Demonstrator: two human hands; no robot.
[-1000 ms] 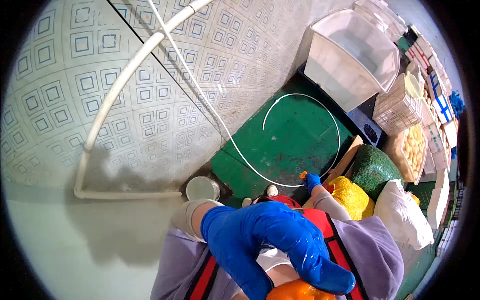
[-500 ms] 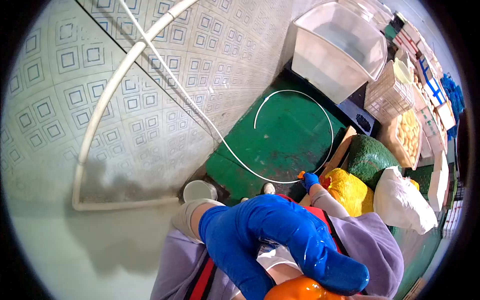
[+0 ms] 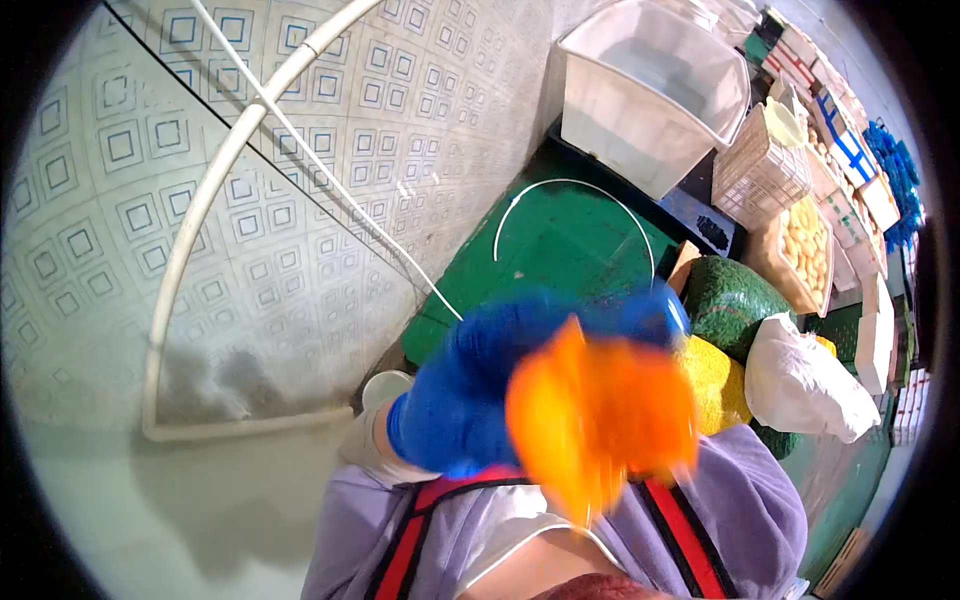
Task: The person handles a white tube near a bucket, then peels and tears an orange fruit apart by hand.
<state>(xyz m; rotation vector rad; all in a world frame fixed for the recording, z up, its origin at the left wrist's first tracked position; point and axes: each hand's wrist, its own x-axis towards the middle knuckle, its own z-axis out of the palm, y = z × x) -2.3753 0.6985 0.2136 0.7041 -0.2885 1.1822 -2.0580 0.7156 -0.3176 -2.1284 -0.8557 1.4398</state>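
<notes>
A glossy orange thing [image 3: 600,410], smeared by motion and too blurred to identify, hangs in front of my chest. My left hand [image 3: 500,370], in a blue glove, reaches in from the left with its fingers arched over the top of this thing and holds it. My right hand cannot be made out; the left glove and the orange thing cover the area where it was.
A white tub [image 3: 650,110], a plastic crate [image 3: 765,170] and a bin of yellowish items [image 3: 800,250] stand at the upper right. Green [image 3: 735,300], yellow [image 3: 715,385] and white [image 3: 805,385] sacks lie nearer. A hose [image 3: 335,180] crosses the wall; a bucket [image 3: 385,388] sits below.
My left hand has risen up the view with the orange thing, which now shows more fully. My right hand, seen earlier near the yellow sack with a small orange piece, has disappeared from sight.
</notes>
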